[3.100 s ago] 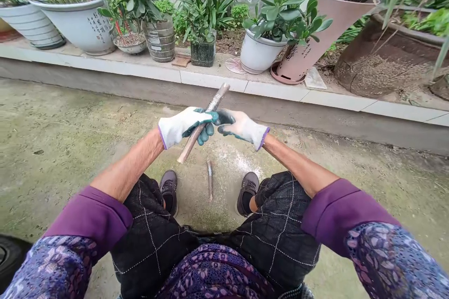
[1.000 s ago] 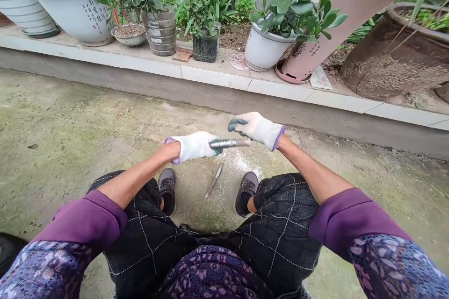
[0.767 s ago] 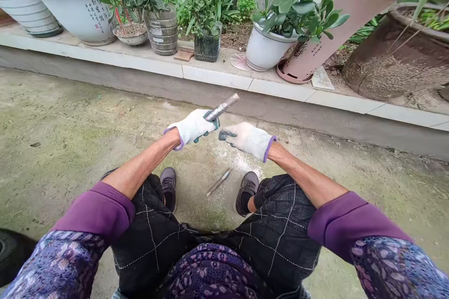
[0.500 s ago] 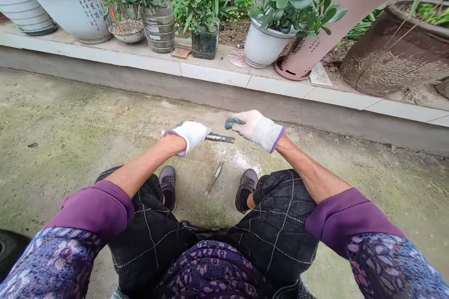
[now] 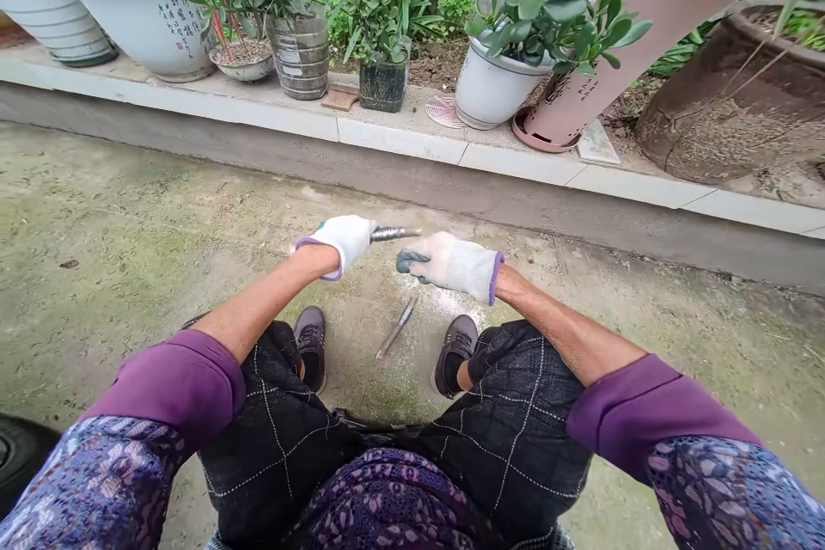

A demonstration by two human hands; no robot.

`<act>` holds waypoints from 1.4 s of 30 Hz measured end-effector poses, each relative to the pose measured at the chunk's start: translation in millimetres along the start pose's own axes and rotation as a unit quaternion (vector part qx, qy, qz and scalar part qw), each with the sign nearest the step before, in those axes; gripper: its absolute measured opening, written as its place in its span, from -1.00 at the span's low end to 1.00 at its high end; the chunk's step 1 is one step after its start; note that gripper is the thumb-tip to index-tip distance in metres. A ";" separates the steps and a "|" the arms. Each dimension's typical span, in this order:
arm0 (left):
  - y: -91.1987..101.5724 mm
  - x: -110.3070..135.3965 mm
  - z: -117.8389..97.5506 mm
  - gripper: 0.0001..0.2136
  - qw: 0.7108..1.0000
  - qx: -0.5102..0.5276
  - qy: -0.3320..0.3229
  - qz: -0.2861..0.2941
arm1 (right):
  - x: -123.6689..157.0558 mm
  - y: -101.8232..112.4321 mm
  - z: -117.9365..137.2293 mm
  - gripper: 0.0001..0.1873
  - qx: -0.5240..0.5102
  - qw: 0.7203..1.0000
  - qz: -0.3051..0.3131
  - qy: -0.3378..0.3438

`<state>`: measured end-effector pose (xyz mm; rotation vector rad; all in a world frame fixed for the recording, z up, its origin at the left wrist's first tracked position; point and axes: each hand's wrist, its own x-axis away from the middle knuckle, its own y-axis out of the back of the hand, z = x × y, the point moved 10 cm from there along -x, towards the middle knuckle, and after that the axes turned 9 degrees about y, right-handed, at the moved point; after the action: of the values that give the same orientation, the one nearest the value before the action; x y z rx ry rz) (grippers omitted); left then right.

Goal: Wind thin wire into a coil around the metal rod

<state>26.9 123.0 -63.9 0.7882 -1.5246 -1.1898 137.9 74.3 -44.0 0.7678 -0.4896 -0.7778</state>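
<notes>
My left hand (image 5: 346, 242), in a white work glove with purple trim, is closed around a thin rod-like tool (image 5: 394, 233). The tool has a silvery, banded shaft, and its blurred tip points right. Close by on the right is my right hand (image 5: 444, 262), in a matching glove with dark grey fingers. Those fingers are curled together; whatever they may hold is hidden. It sits just below and right of the tool's tip, apart from it. A similar slim tool (image 5: 396, 328), partly silvery, lies on the concrete between my shoes.
White powder (image 5: 451, 302) is scattered on the mossy concrete ground (image 5: 161, 232). A low tiled ledge (image 5: 400, 140) runs across ahead, bearing potted plants, among them a white pot (image 5: 493, 90) and a tall pink pot (image 5: 573, 107). A black tyre-like object (image 5: 22, 460) is at lower left.
My right hand has moved down and left. My left hand has risen slightly, and the tool in it now sits higher, with its tip above my right hand. The tool on the ground stays put.
</notes>
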 end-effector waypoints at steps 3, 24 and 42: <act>-28.7 11.6 -12.1 -0.74 0.993 -0.084 -0.038 0.074 | 1.5 17.3 -9.4 -0.77 0.008 1.000 -0.016 -0.011; -23.6 25.0 -30.5 -0.77 0.993 -0.006 -0.082 0.079 | -1.3 38.6 -24.9 -0.71 0.002 0.997 -0.071 -0.040; -22.9 20.1 -29.7 -0.81 0.994 0.017 -0.079 0.077 | -1.0 27.6 -11.3 -0.74 0.005 0.999 -0.020 -0.042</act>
<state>47.8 89.1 -79.1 0.5977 -1.7066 -1.1355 156.7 93.0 -30.1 0.7583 -0.5561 -0.8484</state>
